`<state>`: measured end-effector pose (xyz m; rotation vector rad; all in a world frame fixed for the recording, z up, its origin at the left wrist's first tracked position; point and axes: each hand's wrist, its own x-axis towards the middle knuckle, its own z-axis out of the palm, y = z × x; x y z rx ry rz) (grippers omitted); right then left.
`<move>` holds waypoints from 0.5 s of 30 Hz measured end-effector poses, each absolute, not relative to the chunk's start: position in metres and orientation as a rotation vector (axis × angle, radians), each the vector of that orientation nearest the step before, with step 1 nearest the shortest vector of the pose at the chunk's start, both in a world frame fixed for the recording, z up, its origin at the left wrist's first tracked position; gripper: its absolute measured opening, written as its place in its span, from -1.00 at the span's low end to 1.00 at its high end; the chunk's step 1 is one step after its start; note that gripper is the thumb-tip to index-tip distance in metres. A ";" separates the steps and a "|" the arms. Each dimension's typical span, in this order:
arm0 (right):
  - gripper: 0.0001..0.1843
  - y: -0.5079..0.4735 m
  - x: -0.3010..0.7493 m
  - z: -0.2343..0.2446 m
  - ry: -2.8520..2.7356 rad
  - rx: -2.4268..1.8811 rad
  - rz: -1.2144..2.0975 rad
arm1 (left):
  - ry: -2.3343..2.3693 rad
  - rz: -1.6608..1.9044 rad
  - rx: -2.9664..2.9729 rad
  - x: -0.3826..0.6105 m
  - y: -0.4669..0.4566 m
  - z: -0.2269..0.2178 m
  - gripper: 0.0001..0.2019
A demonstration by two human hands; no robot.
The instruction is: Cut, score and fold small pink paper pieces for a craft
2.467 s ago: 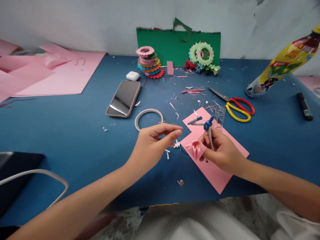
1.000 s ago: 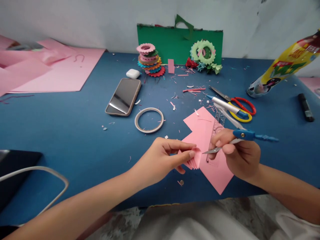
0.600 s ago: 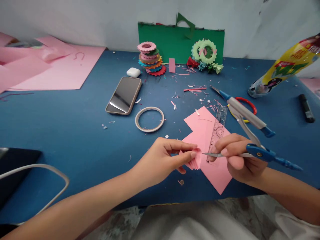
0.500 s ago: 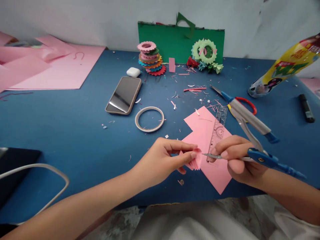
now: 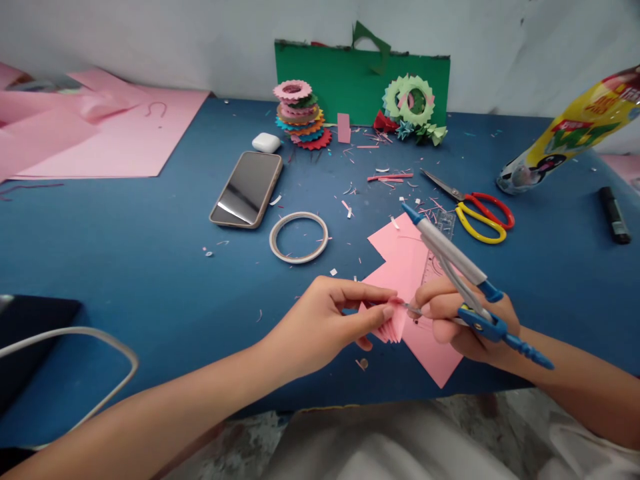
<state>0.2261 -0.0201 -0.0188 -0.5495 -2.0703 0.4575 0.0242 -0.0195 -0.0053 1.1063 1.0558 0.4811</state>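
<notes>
Between thumb and fingers, my left hand (image 5: 333, 323) pinches a small pleated piece of pink paper (image 5: 393, 325). My right hand (image 5: 463, 320) is closed on a blue and silver drawing compass (image 5: 453, 253), gripping its metal leg. The needle end of that leg reaches the upper edge of the folded paper; whether it pierces the paper I cannot tell. Under both hands lie pink paper sheets (image 5: 440, 360). A clear plastic ruler (image 5: 445, 230) rests on them, partly hidden behind the compass and my right hand.
Red and yellow scissors (image 5: 483, 217) lie beyond my right hand, near a yellow bottle (image 5: 565, 143) and a black glue stick (image 5: 614, 217). A tape roll (image 5: 299, 238), a phone (image 5: 247, 190) and stacked paper rings (image 5: 303, 120) stand further left. Paper scraps are scattered about.
My right hand has moved left with the compass, bringing its needle from just beside the pleated paper to its edge. The scissors are now uncovered. My left hand has stayed in place.
</notes>
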 end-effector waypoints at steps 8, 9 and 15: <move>-0.80 -0.021 0.230 -0.021 -2.094 -0.564 0.521 | 0.995 0.525 0.958 0.025 -0.019 -0.009 -0.75; -0.80 -0.021 0.230 -0.021 -2.092 -0.565 0.521 | 0.978 0.517 0.943 0.026 -0.019 -0.009 -0.74; -0.85 -0.024 0.230 -0.019 -2.068 -0.644 0.503 | 0.948 0.463 0.964 0.025 -0.019 -0.011 -0.71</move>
